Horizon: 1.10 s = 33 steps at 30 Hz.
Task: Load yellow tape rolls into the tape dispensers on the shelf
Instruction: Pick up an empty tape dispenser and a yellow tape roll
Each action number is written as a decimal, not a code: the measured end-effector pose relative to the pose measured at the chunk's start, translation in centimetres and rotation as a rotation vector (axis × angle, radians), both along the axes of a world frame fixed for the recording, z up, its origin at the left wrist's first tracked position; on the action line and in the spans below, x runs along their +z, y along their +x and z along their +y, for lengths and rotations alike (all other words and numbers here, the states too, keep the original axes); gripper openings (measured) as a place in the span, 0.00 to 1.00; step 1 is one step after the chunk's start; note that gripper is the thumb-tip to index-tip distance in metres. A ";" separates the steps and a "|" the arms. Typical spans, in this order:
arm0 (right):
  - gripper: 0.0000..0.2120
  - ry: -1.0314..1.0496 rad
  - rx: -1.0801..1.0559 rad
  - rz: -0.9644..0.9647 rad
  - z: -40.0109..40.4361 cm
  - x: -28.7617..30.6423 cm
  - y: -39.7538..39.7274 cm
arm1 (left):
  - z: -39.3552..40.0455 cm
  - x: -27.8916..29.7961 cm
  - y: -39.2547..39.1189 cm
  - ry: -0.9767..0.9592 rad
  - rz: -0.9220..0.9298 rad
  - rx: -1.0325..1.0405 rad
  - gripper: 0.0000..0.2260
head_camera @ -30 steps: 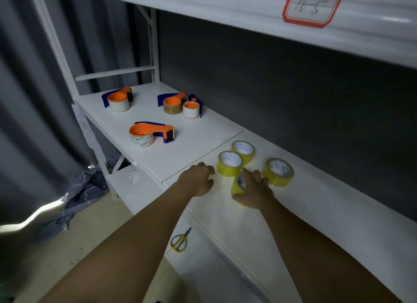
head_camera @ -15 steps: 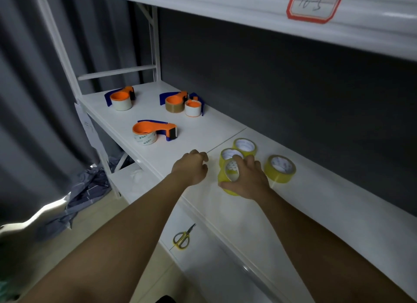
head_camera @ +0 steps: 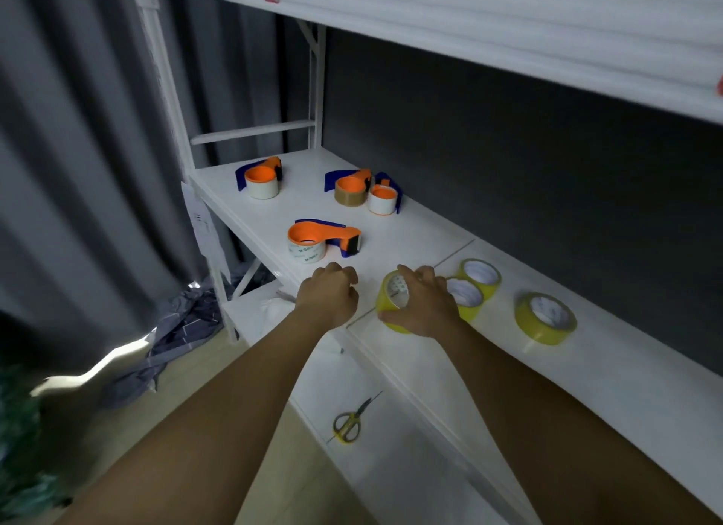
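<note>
My right hand (head_camera: 424,305) grips a yellow tape roll (head_camera: 391,303), tilted on edge just above the white shelf (head_camera: 410,243). Three more yellow rolls lie flat to its right: two touching ones (head_camera: 480,275) (head_camera: 467,296) and a separate one (head_camera: 545,318). My left hand (head_camera: 328,294) hovers with curled fingers, holding nothing, just in front of the nearest orange-and-blue dispenser (head_camera: 322,240), which carries a white roll. Further back stand a dispenser with a white roll (head_camera: 260,178), one with a brown roll (head_camera: 350,188) and one more with a white roll (head_camera: 383,198).
Yellow-handled scissors (head_camera: 347,423) lie on the lower shelf (head_camera: 391,466). A grey curtain hangs at the left, with crumpled dark cloth (head_camera: 184,329) on the floor. An upper shelf (head_camera: 469,28) overhangs the working shelf, and a dark wall backs it.
My right hand has lifted the yellow roll and carried it left, away from the other rolls. My left hand has moved left too, nearer the front dispenser. The camera has turned.
</note>
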State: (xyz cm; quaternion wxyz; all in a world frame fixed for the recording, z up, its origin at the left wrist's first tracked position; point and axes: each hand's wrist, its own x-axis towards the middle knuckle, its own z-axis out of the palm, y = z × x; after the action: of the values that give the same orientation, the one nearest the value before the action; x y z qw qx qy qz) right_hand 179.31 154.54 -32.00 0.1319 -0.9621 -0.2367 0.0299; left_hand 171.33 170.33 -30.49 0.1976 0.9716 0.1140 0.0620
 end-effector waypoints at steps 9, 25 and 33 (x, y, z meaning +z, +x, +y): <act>0.45 -0.055 -0.059 0.041 9.1 0.6 -1.8 | 9.2 -0.1 -2.5 -0.022 0.027 0.013 0.15; 0.44 -0.020 -0.111 0.003 13.5 1.3 2.4 | 13.6 -1.7 4.6 -0.006 0.072 -0.077 0.18; 0.46 0.009 -0.086 -0.034 14.1 1.8 7.3 | 14.1 -3.2 10.6 0.190 0.212 -0.165 0.25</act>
State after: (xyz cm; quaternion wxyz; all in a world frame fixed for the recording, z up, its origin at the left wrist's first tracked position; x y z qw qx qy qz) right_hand 186.65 168.63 -30.18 0.1333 -0.9712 -0.1975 0.0070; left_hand 181.93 184.48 -33.74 0.0960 0.9931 0.0476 -0.0468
